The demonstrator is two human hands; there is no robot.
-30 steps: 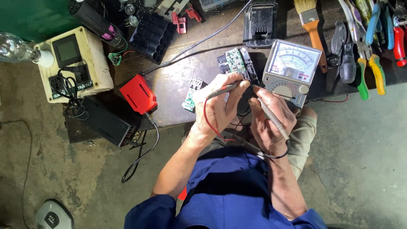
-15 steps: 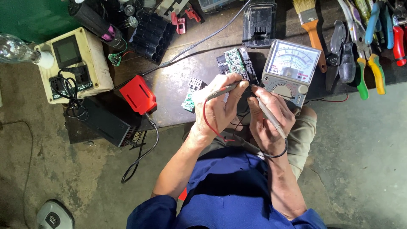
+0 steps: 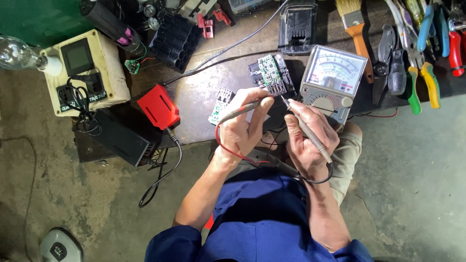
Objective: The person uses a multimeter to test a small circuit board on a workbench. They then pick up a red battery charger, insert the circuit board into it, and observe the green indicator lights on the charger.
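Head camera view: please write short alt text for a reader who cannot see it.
Left hand and right hand each hold a multimeter probe toward a green circuit board, beside an analog multimeter. Pliers and a paintbrush lie nearby.

There are two hands, the left hand [image 3: 241, 131] and the right hand [image 3: 309, 138], and each one holds one test probe: the left probe [image 3: 242, 109] and the right probe [image 3: 307, 130]. I count one analog meter [image 3: 331, 80], one paintbrush [image 3: 356, 29], one red charger [image 3: 158, 106], one glass bulb [image 3: 19, 54], and perhaps three green circuit boards [image 3: 268, 73].
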